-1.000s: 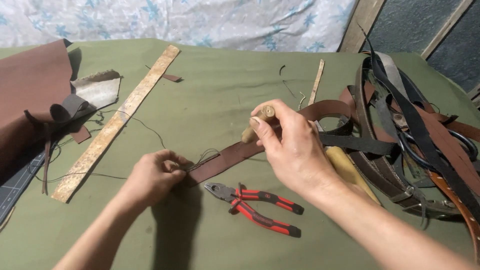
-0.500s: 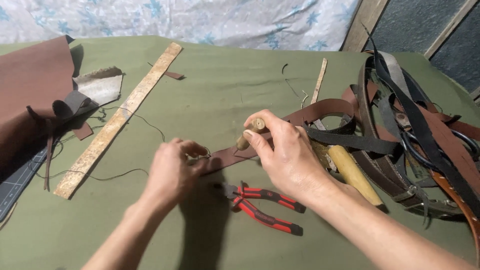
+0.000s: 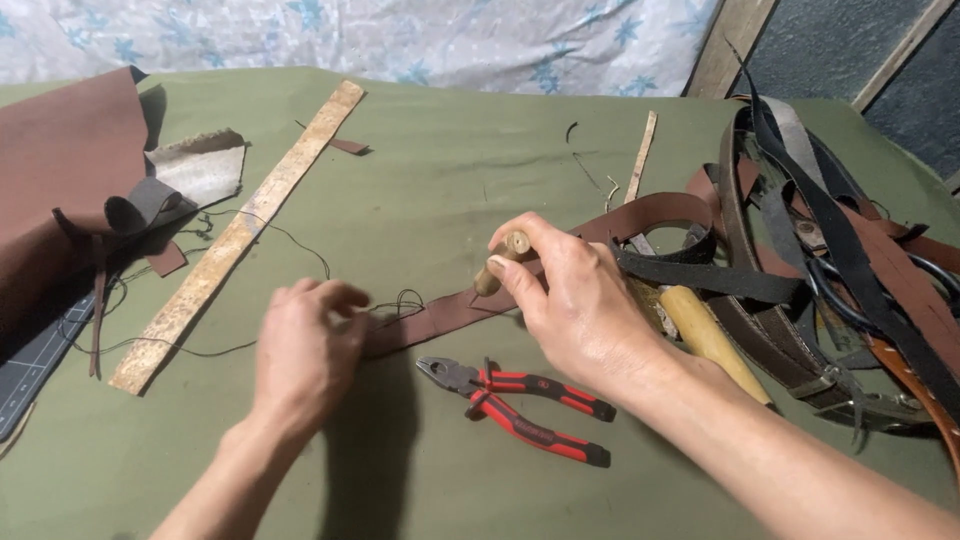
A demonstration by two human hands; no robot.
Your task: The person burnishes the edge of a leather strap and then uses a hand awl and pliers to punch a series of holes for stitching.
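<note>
My right hand (image 3: 580, 305) grips a small wooden-handled tool (image 3: 500, 262), its lower end resting on a brown leather strap (image 3: 455, 312) that lies across the green table cover (image 3: 430, 180). My left hand (image 3: 305, 350) presses down on the strap's near end, fingers curled over it. Dark thread (image 3: 400, 300) loops beside the strap between both hands. Red-handled pliers (image 3: 515, 400) lie just in front of my right hand.
A long pale wooden strip (image 3: 235, 240) lies diagonally at left. Brown leather sheets and scraps (image 3: 70, 170) pile at far left. A heap of brown and black straps (image 3: 830, 260) fills the right side, with a yellow wooden handle (image 3: 710, 340) beside it.
My right hand has come down from the raised position, bringing the wooden-handled tool onto the strap. My left hand shifted slightly right along the strap's end.
</note>
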